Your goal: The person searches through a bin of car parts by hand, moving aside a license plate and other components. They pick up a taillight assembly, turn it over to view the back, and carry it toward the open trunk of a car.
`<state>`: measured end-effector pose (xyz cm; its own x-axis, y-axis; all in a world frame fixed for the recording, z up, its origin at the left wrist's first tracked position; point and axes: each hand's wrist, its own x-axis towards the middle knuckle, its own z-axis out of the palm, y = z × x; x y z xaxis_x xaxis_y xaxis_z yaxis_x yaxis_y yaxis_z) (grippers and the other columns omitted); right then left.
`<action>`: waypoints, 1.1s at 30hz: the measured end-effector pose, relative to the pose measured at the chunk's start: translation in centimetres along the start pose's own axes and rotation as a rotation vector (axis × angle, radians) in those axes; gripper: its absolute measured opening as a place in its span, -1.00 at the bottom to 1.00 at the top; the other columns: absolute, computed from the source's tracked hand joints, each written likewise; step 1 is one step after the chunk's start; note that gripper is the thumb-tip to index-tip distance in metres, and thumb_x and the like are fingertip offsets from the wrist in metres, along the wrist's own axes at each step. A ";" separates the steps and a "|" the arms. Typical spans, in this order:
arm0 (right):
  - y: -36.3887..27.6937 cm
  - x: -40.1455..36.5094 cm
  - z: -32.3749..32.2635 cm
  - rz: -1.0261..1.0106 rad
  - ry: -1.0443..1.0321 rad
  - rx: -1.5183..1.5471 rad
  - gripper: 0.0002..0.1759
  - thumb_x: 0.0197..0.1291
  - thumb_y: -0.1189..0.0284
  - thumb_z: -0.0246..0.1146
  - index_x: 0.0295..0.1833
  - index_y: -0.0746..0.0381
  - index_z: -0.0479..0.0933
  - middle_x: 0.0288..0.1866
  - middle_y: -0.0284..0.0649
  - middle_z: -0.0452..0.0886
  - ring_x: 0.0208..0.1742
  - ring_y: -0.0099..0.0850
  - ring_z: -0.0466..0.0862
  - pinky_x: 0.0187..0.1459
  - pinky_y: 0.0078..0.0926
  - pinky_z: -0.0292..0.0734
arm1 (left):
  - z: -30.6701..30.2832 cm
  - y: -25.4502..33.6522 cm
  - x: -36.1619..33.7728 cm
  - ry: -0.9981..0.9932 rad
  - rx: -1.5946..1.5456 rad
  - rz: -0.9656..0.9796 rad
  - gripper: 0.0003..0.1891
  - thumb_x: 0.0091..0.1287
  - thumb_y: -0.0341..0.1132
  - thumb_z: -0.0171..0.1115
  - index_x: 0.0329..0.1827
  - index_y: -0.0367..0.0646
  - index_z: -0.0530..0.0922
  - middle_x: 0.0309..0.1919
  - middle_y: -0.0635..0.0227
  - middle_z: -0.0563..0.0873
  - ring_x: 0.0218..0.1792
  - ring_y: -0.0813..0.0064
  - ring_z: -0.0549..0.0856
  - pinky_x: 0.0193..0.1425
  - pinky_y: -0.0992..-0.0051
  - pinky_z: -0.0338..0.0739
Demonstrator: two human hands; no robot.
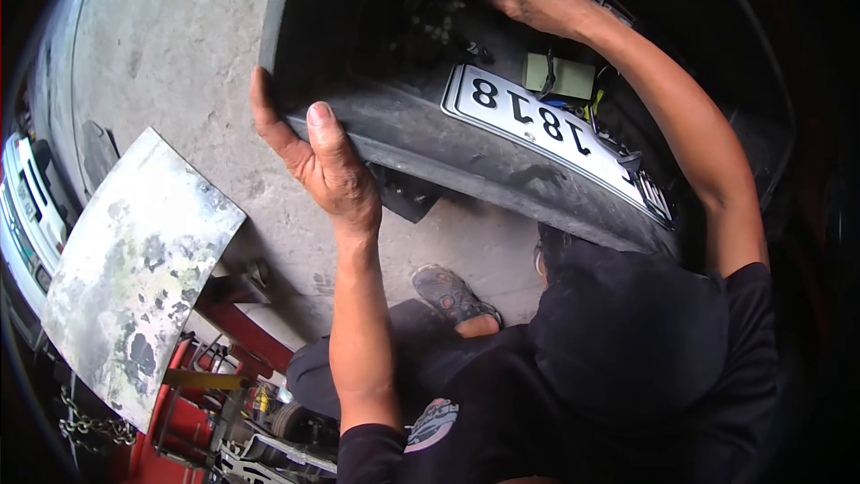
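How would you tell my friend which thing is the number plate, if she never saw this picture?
Find the big dark grey bumper across the top, which the left hand grips at its edge. To the right of that hand, a long white number plate sits on it. It alone carries black digits, 1818, seen upside down; the green box beside it is plain.
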<state>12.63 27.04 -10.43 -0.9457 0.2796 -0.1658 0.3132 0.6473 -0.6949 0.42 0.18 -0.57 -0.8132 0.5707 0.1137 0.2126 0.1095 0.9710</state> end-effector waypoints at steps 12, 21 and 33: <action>-1.3 -1.6 2.6 -0.066 -0.156 0.001 -0.56 0.20 0.55 0.31 0.22 0.21 0.70 -0.14 0.08 0.78 0.00 0.08 0.77 0.08 -0.03 0.68 | -0.1 0.0 0.1 -0.003 0.004 0.019 -0.40 0.67 -0.30 0.04 0.72 -0.16 0.16 0.58 0.09 0.38 0.56 0.36 0.37 0.70 0.31 0.08; -0.2 0.4 1.4 0.022 0.034 -0.108 -0.44 0.22 0.55 0.28 0.38 0.16 0.60 -0.17 0.09 0.77 -0.09 0.04 0.78 0.06 -0.06 0.67 | -0.3 0.1 0.0 -0.006 -0.024 -0.024 -0.34 0.61 -0.34 0.11 0.73 -0.15 0.15 0.62 0.13 0.29 0.61 0.31 0.29 0.73 0.30 0.01; -0.6 -2.7 -0.9 0.010 -0.224 0.017 -0.72 0.24 0.42 0.36 -0.04 0.40 0.70 -0.24 0.11 0.76 -0.13 0.02 0.79 -0.01 -0.10 0.66 | -0.4 -0.2 0.1 -0.004 -0.015 -0.013 -0.33 0.60 -0.35 0.12 0.73 -0.17 0.15 0.63 0.13 0.29 0.62 0.31 0.28 0.73 0.29 0.00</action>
<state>15.03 26.52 -8.93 -0.9389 0.1202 -0.3226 0.3228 0.6328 -0.7038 0.14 -0.10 -0.65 -0.8139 0.5723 0.1005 0.1941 0.1046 0.9754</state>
